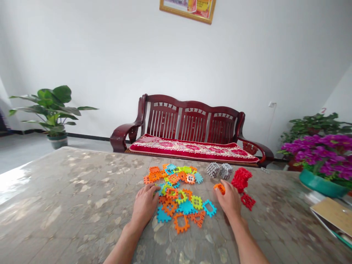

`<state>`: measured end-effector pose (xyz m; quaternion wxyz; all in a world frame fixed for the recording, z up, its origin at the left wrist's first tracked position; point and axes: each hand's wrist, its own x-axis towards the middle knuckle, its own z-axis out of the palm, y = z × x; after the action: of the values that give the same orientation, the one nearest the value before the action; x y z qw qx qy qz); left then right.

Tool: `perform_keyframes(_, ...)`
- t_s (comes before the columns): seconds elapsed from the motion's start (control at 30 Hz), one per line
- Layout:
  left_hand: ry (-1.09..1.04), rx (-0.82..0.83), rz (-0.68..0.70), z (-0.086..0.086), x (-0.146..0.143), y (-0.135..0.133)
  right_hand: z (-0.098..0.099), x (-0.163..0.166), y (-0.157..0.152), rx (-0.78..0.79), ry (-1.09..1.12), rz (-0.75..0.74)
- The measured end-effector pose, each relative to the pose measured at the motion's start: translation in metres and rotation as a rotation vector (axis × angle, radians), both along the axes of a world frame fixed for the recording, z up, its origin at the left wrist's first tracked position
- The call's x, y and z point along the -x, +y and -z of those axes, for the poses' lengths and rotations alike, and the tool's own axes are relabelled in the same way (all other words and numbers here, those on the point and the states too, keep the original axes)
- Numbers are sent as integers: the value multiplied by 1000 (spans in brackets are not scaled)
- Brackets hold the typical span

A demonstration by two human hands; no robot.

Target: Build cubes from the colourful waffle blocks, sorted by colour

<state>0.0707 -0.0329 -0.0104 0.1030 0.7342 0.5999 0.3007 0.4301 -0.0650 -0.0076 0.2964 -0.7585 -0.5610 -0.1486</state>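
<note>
Marbled table: left hand flat, fingers apart on tiles; right hand clamped on orange tile

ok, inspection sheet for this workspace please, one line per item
Surface: marbled table, glossy, glare at left.
Job's things: pile of coloured tiles at centre; red block and two grey cubes beyond it; loose red tile at right.
Clutter: brown folder at right edge.
Hands: left hand flat on the pile's left edge; right hand pinches an orange tile.
Cables: thin cord under wall socket.
Surroundings: wooden bench, potted plant, purple flowers, framed picture.
</note>
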Motion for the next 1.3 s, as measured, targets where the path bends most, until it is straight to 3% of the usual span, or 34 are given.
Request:
perform_keyframes(0.13,-9,-2,-3,1,0,0,-7,23,3,-135,56,-280)
perform_keyframes(0.27,-11,-7,-2,0,0,-1,-13,59,-1,-51,118,-529)
perform_keyframes(0.5,-17,0,-2,0,0,-2,-25,105,-18,-14,173,-767)
perform_keyframes(0.83,-18,1,-1,0,-1,-1,-31,138,-37,85,172,-928)
perform_keyframes(1.3,-8,-8,3,3,0,0,-23,140,-32,153,70,-880)
